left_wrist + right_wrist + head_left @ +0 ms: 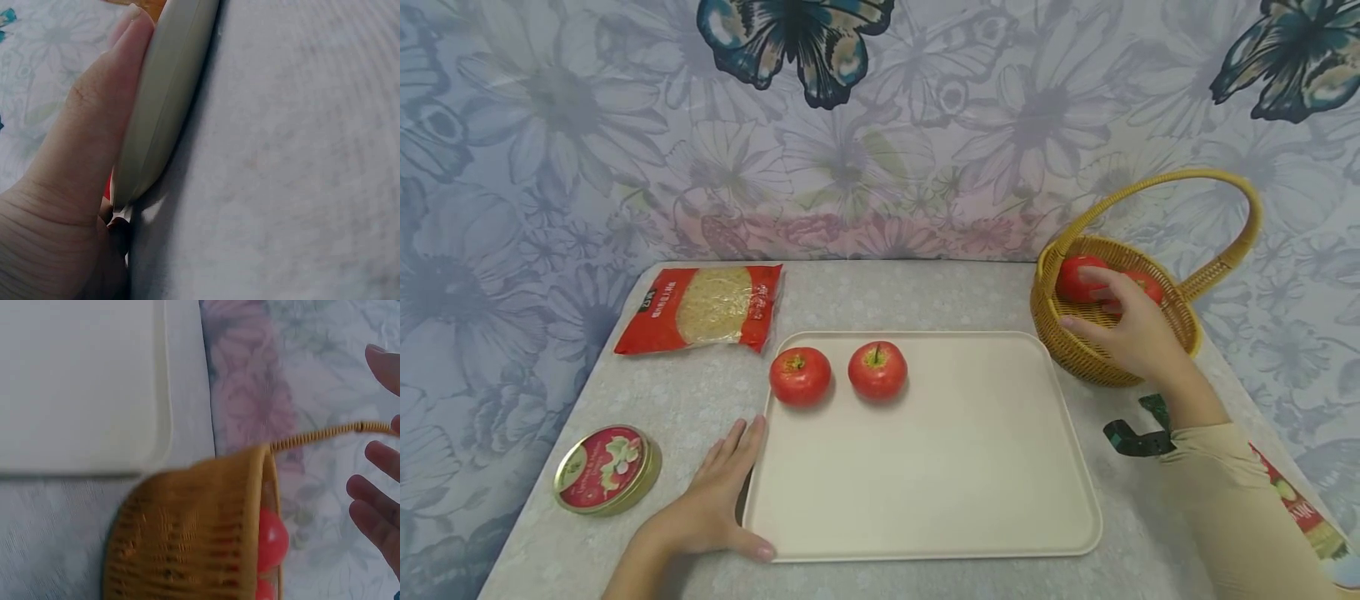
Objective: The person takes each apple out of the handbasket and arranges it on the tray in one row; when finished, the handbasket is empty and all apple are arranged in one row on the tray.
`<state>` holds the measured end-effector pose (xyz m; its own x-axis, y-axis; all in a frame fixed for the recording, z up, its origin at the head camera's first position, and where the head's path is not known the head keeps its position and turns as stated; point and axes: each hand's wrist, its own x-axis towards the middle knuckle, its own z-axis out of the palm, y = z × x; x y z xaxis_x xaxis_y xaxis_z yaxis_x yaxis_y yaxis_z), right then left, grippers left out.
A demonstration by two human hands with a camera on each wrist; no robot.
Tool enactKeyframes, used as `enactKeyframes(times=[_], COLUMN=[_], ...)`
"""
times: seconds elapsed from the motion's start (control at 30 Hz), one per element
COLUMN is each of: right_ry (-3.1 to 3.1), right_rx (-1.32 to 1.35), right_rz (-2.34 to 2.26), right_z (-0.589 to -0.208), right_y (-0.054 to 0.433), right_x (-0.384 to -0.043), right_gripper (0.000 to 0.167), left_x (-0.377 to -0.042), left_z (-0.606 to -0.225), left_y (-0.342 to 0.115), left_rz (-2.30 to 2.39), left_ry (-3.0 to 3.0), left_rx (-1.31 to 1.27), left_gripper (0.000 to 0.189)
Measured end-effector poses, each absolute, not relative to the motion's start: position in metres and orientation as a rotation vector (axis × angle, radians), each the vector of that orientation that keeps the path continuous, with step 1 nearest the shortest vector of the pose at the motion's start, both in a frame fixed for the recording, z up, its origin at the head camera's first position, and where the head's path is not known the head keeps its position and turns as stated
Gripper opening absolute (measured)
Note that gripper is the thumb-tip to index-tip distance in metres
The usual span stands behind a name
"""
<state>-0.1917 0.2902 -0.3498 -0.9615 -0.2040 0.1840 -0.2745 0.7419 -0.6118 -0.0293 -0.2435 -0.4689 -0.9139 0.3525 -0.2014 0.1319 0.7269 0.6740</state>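
Two red apples stand side by side on the cream tray (pixel 925 467), the left apple (pixel 801 377) at its far left corner and the other apple (pixel 877 370) just to the right. My left hand (pixel 707 492) rests against the tray's left edge, fingers extended, thumb at the near corner; the left wrist view shows that thumb (pixel 94 119) along the tray's side. Over the wicker basket (pixel 1090 354) my right hand (pixel 1131 325) is spread, its fingers by a red apple (pixel 1078 279). Behind the hand, another red fruit (pixel 1145 286) is partly hidden. Nothing is held in the right hand.
A red bag of pale dry food (pixel 715 307) lies at the back left. Nearer, a round gold tin (pixel 606 469) has a red lid. The basket's tall handle (pixel 1247 225) arches up at the right. A red printed package (pixel 1300 508) shows partly behind the right sleeve.
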Motion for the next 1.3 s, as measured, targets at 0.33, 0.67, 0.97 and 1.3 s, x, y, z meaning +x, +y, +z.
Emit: enactKeyframes(times=[0.33, 0.67, 0.97, 1.3], right_ry=[-3.006, -3.224, -3.356, -3.395], right_rx=[0.341, 0.336, 0.297, 0.311], right_rz=[0.929, 0.703, 0.511, 0.357], right_z=[-0.344, -0.34, -0.35, -0.356], right_y=[0.325, 0.336, 0.343, 0.342], right_x=[-0.232, -0.282, -0.307, -0.314], right_gripper=[0.079, 0.089, 0.085, 0.075], left_x=[-0.029, -0.027, -0.027, -0.029], left_z=[-0.471, -0.473, -0.474, -0.471], left_y=[-0.244, -0.245, -0.244, -0.244], left_rz=[0.974, 1.01, 1.007, 0.989], left_ry=[2.606, 2.601, 2.601, 2.608], left_rx=[0.358, 0.357, 0.347, 0.347], left_gripper=[0.156, 0.155, 0.155, 0.155])
